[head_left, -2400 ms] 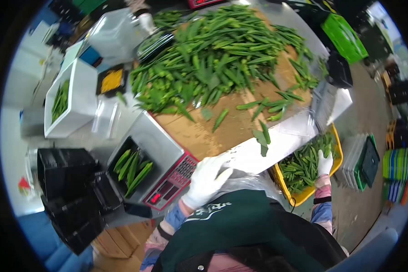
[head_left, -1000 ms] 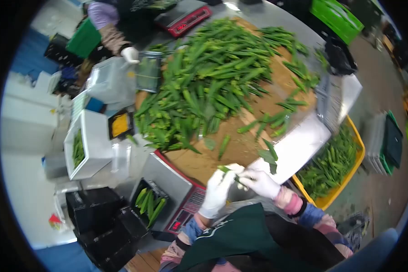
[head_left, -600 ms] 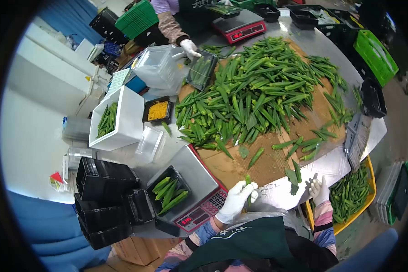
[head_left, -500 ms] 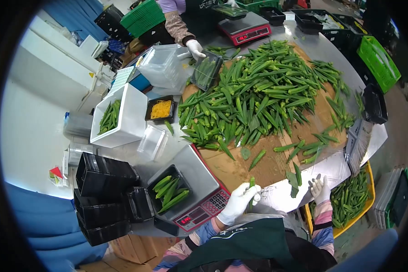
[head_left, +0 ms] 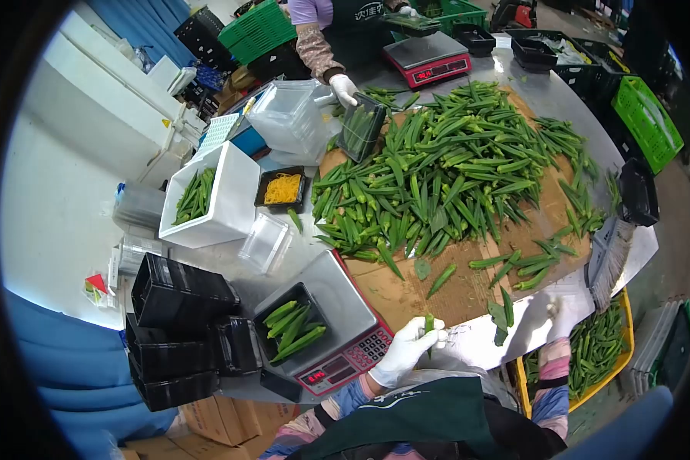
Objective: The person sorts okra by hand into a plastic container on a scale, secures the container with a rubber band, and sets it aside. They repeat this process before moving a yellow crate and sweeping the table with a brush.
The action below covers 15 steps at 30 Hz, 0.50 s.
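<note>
My left hand [head_left: 405,349], in a white glove, grips an okra pod [head_left: 429,325] upright just in front of the red scale [head_left: 331,334]. On the scale sits a black tray [head_left: 289,333] holding several okra pods. My right hand [head_left: 566,314], also gloved, rests with spread fingers on the white table edge [head_left: 483,343], holding nothing, above the yellow crate [head_left: 595,351] of okra. A large okra pile [head_left: 444,169] covers the cardboard [head_left: 406,285] beyond my hands.
Stacked black trays [head_left: 177,328] stand left of the scale. A white box [head_left: 207,198] with okra and a clear container [head_left: 288,119] lie further left. Another person's gloved hand [head_left: 345,88] holds a tray [head_left: 360,127] by a second scale [head_left: 426,58]. Green crates [head_left: 653,113] stand on the right.
My right hand came up from the yellow crate, met the left hand at the table edge, then moved back right. The okra pod stayed in my left hand.
</note>
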Each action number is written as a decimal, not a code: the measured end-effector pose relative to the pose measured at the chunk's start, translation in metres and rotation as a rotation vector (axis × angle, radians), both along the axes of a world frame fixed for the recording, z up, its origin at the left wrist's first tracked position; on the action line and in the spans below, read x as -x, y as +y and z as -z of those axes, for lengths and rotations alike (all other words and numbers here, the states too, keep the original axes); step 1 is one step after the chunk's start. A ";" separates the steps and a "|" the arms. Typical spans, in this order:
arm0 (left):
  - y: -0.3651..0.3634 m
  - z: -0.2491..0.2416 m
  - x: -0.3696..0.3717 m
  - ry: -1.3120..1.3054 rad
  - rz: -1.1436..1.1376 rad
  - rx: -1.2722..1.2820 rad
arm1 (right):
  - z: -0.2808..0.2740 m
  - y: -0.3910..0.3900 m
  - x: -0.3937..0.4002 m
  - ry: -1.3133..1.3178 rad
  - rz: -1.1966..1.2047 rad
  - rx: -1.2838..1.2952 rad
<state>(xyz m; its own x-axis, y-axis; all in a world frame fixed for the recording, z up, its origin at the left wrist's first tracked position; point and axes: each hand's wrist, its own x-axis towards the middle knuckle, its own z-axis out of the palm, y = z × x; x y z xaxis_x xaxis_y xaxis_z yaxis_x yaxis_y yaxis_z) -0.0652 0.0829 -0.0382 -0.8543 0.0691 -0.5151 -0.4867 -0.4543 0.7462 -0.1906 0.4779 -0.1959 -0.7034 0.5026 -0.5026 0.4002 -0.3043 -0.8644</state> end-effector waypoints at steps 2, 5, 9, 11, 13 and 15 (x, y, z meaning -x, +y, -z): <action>-0.004 -0.002 0.001 -0.023 0.024 -0.072 | 0.010 0.032 0.027 0.103 0.106 0.004; -0.001 -0.010 0.001 -0.111 0.013 -0.167 | -0.025 0.058 0.053 0.042 -0.060 0.073; 0.002 -0.008 0.002 -0.124 -0.009 -0.220 | -0.016 0.055 0.068 0.151 -0.280 0.324; 0.000 0.001 0.000 -0.115 -0.005 -0.138 | -0.061 -0.020 0.081 0.032 -0.333 0.036; -0.003 -0.008 0.004 -0.151 0.011 0.003 | -0.054 -0.058 0.098 0.109 -0.397 -0.087; -0.005 -0.015 0.006 -0.146 0.024 0.051 | -0.048 -0.091 0.122 0.219 -0.439 -0.215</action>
